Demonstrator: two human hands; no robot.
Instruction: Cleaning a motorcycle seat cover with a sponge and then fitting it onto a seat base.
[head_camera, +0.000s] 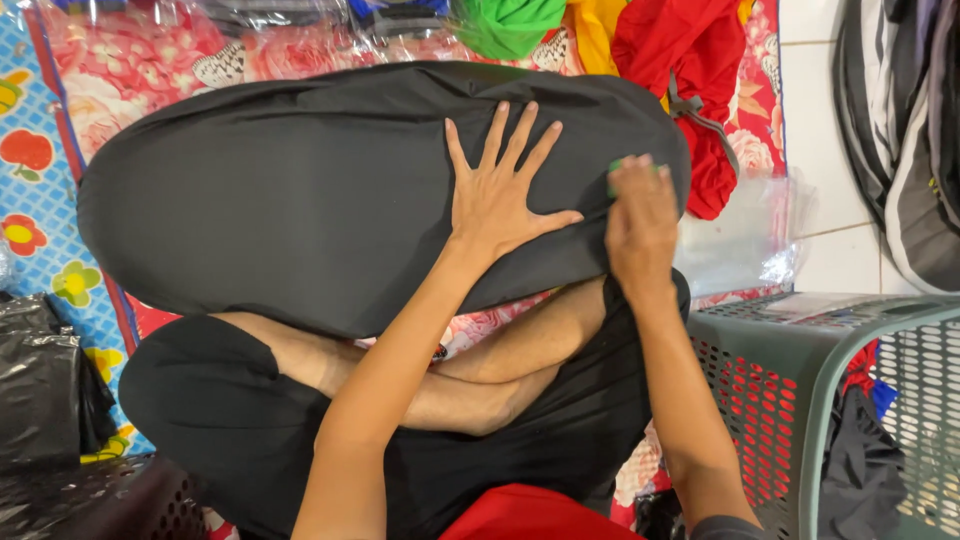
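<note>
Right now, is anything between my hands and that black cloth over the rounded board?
Nothing visible for the left hand: it lies flat, fingers spread, directly on the black cloth. The right hand sits at the cloth's right edge, holding a small green thing against the cloth; what it is cannot be told.

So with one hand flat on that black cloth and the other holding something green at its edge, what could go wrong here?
The left hand pins only the middle of the black fabric, so its free ends could slip or wrinkle. The right hand presses a small green object at the cloth's edge, close to the left thumb; depending on what it is, it might catch the thumb. The cloth rests on a raised knee, so it may slide.
</note>
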